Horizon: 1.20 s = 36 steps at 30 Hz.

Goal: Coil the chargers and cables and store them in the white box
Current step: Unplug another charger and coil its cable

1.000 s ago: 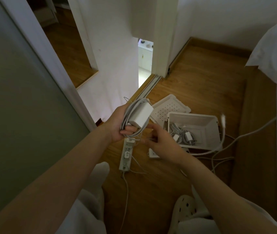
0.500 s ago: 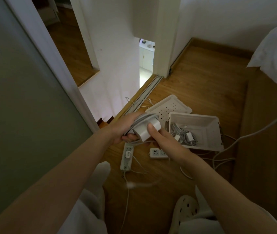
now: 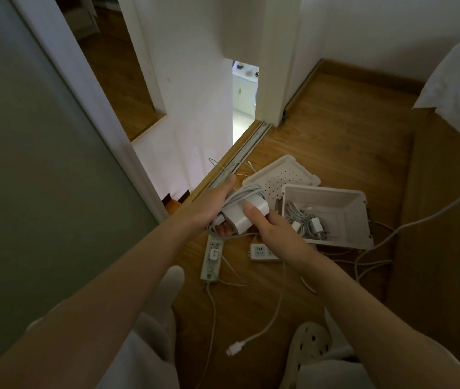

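Head view: left hand (image 3: pixel 212 204) grips white charger (image 3: pixel 238 219) with its coiled cable (image 3: pixel 247 192), fingers curled beneath, mostly hidden. Right hand (image 3: pixel 278 237) pinches the same charger, thumb on top; its other fingers are out of sight. Bundle is held above the floor (image 3: pixel 335 141), just left of the open white box (image 3: pixel 359 220). Other cables (image 3: pixel 307 224) inside it are dim and tangled. Loose plug end (image 3: pixel 234 350) lies near a shoe (image 3: pixel 310 343).

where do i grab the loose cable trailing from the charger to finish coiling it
Probably pinch the cable just below the right hand, coming from the right, and feed it round the charger. That stretch hangs free, its plug lies far down by the shoe, and the left hand is busy holding the charger.
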{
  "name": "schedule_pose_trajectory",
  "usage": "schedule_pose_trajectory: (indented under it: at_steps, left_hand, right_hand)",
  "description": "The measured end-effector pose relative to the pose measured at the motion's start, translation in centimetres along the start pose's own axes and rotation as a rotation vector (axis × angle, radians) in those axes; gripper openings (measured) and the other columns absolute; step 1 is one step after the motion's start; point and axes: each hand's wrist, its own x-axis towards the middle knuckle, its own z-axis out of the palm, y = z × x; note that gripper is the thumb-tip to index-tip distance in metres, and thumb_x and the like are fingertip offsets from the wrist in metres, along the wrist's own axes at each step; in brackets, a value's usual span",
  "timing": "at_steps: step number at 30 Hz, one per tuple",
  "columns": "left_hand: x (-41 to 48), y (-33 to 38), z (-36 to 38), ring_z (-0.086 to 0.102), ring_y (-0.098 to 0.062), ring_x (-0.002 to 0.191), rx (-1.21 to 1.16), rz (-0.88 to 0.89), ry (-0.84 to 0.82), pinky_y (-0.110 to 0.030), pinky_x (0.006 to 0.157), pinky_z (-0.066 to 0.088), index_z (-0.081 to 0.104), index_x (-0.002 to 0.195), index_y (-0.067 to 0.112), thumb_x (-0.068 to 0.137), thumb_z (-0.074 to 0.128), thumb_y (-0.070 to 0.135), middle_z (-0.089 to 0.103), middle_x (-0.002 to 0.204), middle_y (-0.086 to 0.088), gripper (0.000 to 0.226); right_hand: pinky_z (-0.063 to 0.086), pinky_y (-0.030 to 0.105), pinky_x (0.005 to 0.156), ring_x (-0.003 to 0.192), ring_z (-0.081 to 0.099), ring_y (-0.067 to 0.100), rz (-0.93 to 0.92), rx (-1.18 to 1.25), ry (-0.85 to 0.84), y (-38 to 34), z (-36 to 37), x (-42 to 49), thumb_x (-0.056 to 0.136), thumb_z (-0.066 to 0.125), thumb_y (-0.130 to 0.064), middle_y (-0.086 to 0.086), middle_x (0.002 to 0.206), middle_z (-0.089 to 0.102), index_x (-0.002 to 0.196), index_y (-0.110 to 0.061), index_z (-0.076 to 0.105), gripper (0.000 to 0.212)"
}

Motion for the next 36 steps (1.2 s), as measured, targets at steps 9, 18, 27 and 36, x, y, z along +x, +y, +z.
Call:
schedule_pose_trajectory:
  at_steps: [9,18,27,36]
  left_hand:
    - [-0.7,0.8,-0.2,0.065,-0.027,0.092,-0.015,0.102,-0.095,-0.034,0.079,0.053,0.058,0.120,0.017,0.087,0.031,0.063,0.067,0.104,-0.016,0.063]
    - [-0.7,0.5,-2.3,0.063,-0.020,0.070,0.291,0.067,-0.011,-0.023,0.059,0.049,0.060,0.092,0.019,0.082,0.052,0.058,0.065,0.083,-0.008,0.041]
    - [-0.3,-0.5,-2.0,0.058,-0.016,0.059,0.615,-0.045,-0.103,-0.021,0.052,0.046,0.062,0.087,0.012,0.077,0.059,0.061,0.064,0.076,-0.007,0.049]
    - [-0.4,-0.5,-2.4,0.057,-0.018,0.061,0.684,-0.124,-0.233,-0.023,0.054,0.044,0.064,0.090,0.011,0.075,0.059,0.063,0.063,0.078,-0.009,0.055]
  right_hand:
    - [0.040,0.005,0.047,0.049,0.054,-0.012,0.000,-0.003,0.020,-0.1,-0.4,0.4,0.096,0.040,-0.039,-0.005,0.075,0.058,0.094,-0.018,0.054,0.025]
    - [0.038,0.011,0.062,0.073,0.052,-0.003,-0.006,-0.424,-0.136,1.7,-2.9,0.8,0.089,0.057,-0.030,-0.011,0.083,0.052,0.130,-0.020,0.040,0.046]
    - [0.044,0.024,0.070,0.075,0.053,0.011,-0.190,-0.615,-0.157,1.9,-2.9,0.7,0.086,0.061,-0.031,0.000,0.085,0.058,0.117,-0.028,0.054,0.031]
    - [0.043,0.025,0.072,0.080,0.050,0.009,-0.228,-0.858,-0.213,1.9,-1.1,0.3,0.096,0.044,-0.026,-0.006,0.092,0.055,0.105,-0.021,0.045,0.010]
